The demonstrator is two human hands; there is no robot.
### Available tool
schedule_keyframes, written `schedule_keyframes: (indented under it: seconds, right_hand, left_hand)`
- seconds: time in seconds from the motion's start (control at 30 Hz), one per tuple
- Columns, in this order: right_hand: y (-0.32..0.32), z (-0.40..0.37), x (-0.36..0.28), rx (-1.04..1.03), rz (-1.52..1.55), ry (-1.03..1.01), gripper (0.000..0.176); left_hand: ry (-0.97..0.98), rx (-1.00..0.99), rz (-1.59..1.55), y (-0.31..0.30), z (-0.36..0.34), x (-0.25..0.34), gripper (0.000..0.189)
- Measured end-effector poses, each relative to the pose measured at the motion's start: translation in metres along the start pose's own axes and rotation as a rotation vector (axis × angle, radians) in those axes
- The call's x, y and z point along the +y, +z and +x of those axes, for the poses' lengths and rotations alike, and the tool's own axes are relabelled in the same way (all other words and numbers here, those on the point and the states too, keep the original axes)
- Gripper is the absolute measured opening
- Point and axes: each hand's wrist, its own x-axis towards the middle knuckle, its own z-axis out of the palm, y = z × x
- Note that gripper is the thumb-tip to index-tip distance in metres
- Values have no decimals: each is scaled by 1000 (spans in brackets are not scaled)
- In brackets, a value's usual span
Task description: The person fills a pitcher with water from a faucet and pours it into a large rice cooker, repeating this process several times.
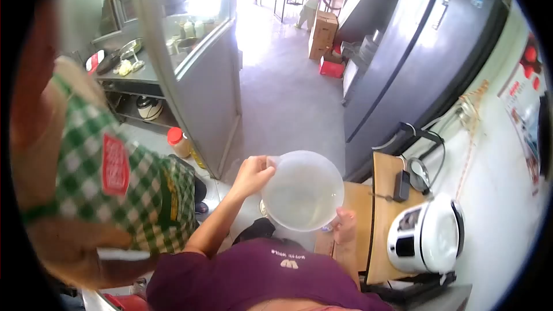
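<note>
A round, translucent white plastic basin [302, 190] is held in front of my purple shirt, tilted so that its inside shows. My left hand [255, 176] grips its upper left rim, thumb over the edge. At the lower right rim is my right hand [345, 226], its fingers closed on the basin. Whether there is water in the basin I cannot tell. Beneath its right side is a wooden table [358, 196].
A person in a green checked apron [138, 175] stands close at left. A white rice cooker [426, 236] sits at right, below a large grey fridge [403, 52]. Cardboard boxes [323, 34] and another person [314, 3] are farther off. A glazed partition [199, 80] stands ahead left.
</note>
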Motion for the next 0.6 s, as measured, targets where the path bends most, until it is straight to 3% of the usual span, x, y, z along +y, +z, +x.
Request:
schedule_keyframes:
  seconds: [0.03, 0.07, 0.2, 0.3, 0.43, 0.6]
  right_hand:
    - [5, 29, -6, 35, 11, 14, 18]
    - [22, 61, -9, 320, 24, -38, 16]
    - [29, 203, -41, 180, -64, 80, 15]
    - [60, 293, -56, 360, 26, -16, 16]
    - [50, 447, -61, 45, 1, -64, 17]
    - [83, 615, -86, -38, -98, -41, 19]
  left_hand:
    - [-8, -12, 1, 6, 35, -8, 22]
    - [13, -7, 12, 8, 76, -11, 22]
    - [-6, -40, -31, 18, 225, -22, 22]
    - [1, -55, 8, 3, 320, -4, 23]
    - [-37, -29, 6, 9, 456, -16, 24]
    - [-31, 54, -116, 14, 607, -77, 23]
